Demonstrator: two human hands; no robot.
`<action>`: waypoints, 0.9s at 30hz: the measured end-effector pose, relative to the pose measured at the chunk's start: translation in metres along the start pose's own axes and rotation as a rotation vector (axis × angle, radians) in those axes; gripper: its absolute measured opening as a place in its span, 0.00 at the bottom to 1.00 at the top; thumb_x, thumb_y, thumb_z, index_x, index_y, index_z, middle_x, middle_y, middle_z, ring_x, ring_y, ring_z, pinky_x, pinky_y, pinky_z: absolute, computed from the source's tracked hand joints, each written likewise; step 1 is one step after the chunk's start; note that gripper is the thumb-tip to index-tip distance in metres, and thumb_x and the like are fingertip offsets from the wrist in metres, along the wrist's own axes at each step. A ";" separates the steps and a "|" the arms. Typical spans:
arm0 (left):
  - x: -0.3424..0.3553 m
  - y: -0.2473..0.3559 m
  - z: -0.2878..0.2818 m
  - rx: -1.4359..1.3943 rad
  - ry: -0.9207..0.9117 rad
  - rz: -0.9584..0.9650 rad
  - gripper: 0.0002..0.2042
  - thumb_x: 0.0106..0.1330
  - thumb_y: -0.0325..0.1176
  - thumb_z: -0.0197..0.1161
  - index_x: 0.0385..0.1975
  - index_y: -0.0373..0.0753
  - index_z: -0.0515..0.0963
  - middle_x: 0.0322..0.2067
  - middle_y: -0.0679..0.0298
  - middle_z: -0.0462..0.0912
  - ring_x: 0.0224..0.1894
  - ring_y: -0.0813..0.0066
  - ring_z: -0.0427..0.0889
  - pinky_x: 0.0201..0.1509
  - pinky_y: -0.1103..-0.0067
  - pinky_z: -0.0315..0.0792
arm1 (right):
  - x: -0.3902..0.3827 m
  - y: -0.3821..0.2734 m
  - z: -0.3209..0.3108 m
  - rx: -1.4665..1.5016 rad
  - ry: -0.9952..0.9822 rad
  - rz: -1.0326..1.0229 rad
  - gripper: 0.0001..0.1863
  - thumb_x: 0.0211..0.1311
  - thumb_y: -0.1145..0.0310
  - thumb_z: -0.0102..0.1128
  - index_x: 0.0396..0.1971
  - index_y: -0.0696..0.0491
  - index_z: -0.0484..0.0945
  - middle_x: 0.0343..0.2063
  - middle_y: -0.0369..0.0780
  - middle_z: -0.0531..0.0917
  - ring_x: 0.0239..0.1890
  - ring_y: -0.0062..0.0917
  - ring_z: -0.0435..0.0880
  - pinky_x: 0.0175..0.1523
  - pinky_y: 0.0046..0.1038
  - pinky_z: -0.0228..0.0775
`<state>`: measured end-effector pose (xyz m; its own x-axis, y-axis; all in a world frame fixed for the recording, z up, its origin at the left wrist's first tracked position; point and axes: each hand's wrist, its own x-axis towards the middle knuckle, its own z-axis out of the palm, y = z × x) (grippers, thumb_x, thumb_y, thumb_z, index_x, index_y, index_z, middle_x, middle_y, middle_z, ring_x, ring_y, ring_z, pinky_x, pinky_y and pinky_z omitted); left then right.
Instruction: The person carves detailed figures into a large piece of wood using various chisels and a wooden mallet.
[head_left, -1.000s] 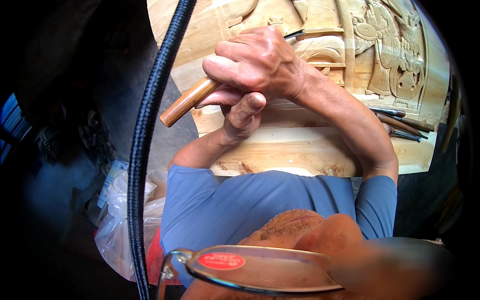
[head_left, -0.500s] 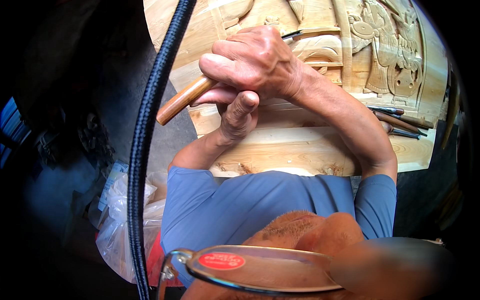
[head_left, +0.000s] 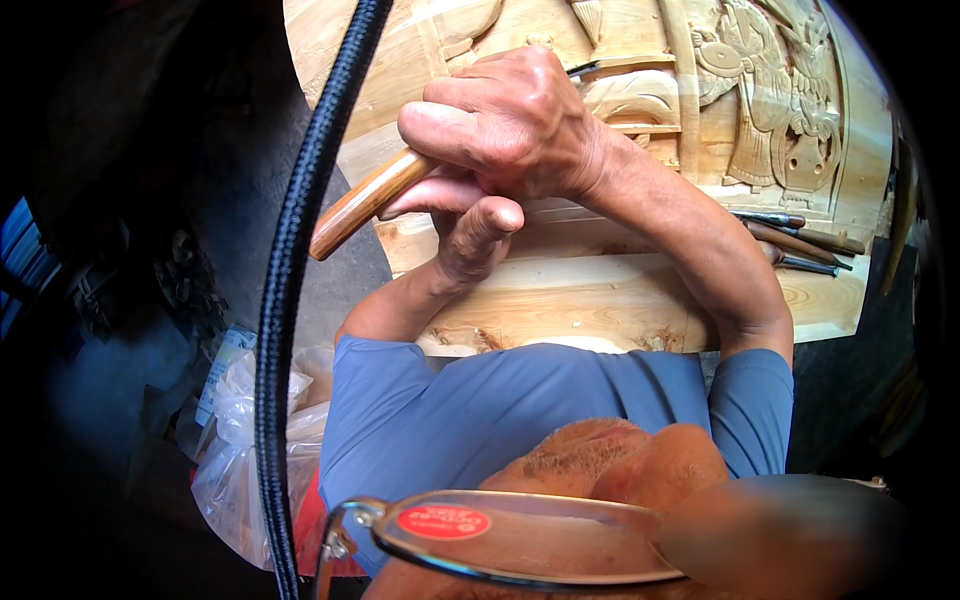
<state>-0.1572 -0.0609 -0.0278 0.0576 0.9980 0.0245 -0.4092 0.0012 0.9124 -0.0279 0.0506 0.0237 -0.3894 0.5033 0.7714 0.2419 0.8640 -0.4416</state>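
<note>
Our right grip [head_left: 515, 125] wraps firmly around the carving tool [head_left: 368, 204], whose wooden handle points to eight o'clock and whose dark tip points to two, over the carved panel [head_left: 700, 140]. Our left grip [head_left: 472, 240] sits partly hidden at seven o'clock from the right; we cannot tell whether it holds anything. To work cleanly, we should probably press lightly, steady the handle from below and spare the raised ledge [head_left: 640, 64] beside the tip. Spare tools [head_left: 800, 246] lie toward four o'clock.
</note>
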 end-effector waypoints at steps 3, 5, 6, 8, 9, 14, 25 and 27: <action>0.007 0.012 0.009 0.045 -0.040 0.019 0.56 0.60 0.75 0.75 0.80 0.60 0.48 0.75 0.78 0.53 0.83 0.79 0.49 0.89 0.67 0.46 | 0.001 0.001 -0.003 -0.011 -0.025 0.031 0.28 0.61 0.35 0.70 0.26 0.45 0.75 0.18 0.32 0.73 0.18 0.26 0.83 0.20 0.31 0.71; 0.006 0.011 0.004 0.064 -0.042 -0.032 0.52 0.60 0.68 0.79 0.75 0.52 0.54 0.70 0.74 0.58 0.76 0.78 0.55 0.82 0.69 0.53 | 0.003 0.002 -0.005 -0.011 -0.034 0.046 0.26 0.63 0.35 0.69 0.28 0.44 0.77 0.18 0.32 0.77 0.19 0.28 0.86 0.21 0.31 0.74; 0.005 0.012 0.002 0.068 -0.031 -0.090 0.49 0.60 0.61 0.82 0.71 0.43 0.59 0.65 0.70 0.63 0.70 0.76 0.61 0.75 0.72 0.59 | 0.003 0.002 -0.005 -0.006 -0.027 0.049 0.26 0.63 0.35 0.68 0.28 0.44 0.77 0.18 0.32 0.77 0.19 0.28 0.86 0.21 0.31 0.74; 0.001 0.012 0.002 0.031 0.029 -0.129 0.44 0.61 0.51 0.86 0.67 0.35 0.65 0.60 0.66 0.68 0.63 0.75 0.67 0.68 0.75 0.66 | 0.004 0.002 -0.005 -0.004 -0.024 0.050 0.27 0.64 0.34 0.68 0.28 0.44 0.77 0.18 0.32 0.77 0.19 0.28 0.86 0.21 0.31 0.74; 0.008 0.027 0.023 -0.013 0.076 -0.112 0.43 0.61 0.49 0.87 0.67 0.36 0.65 0.60 0.67 0.68 0.63 0.76 0.68 0.68 0.76 0.66 | 0.003 0.003 -0.005 -0.011 -0.030 0.051 0.27 0.65 0.33 0.67 0.28 0.44 0.77 0.18 0.32 0.77 0.19 0.29 0.86 0.21 0.31 0.74; 0.016 0.040 0.033 -0.078 0.086 -0.152 0.40 0.61 0.43 0.87 0.66 0.37 0.66 0.59 0.67 0.71 0.61 0.77 0.70 0.67 0.77 0.69 | 0.002 0.004 0.000 -0.035 0.021 0.031 0.32 0.62 0.33 0.71 0.22 0.47 0.72 0.16 0.32 0.67 0.16 0.24 0.77 0.20 0.30 0.68; 0.022 0.048 0.041 -0.013 0.069 -0.094 0.35 0.62 0.42 0.87 0.62 0.38 0.71 0.55 0.69 0.75 0.59 0.79 0.74 0.64 0.78 0.72 | 0.001 0.005 0.000 -0.091 0.004 0.035 0.31 0.61 0.33 0.73 0.21 0.46 0.72 0.16 0.31 0.67 0.17 0.22 0.78 0.20 0.27 0.70; 0.022 0.048 0.042 -0.020 0.063 -0.094 0.35 0.63 0.42 0.87 0.62 0.38 0.72 0.54 0.70 0.75 0.58 0.79 0.74 0.63 0.79 0.73 | 0.001 0.006 0.000 -0.086 0.016 0.025 0.31 0.61 0.34 0.73 0.21 0.46 0.72 0.16 0.31 0.67 0.17 0.21 0.77 0.20 0.27 0.70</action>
<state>-0.1377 -0.0417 0.0340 0.0393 0.9954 -0.0871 -0.4230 0.0955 0.9011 -0.0265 0.0563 0.0217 -0.3681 0.5241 0.7680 0.3271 0.8462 -0.4207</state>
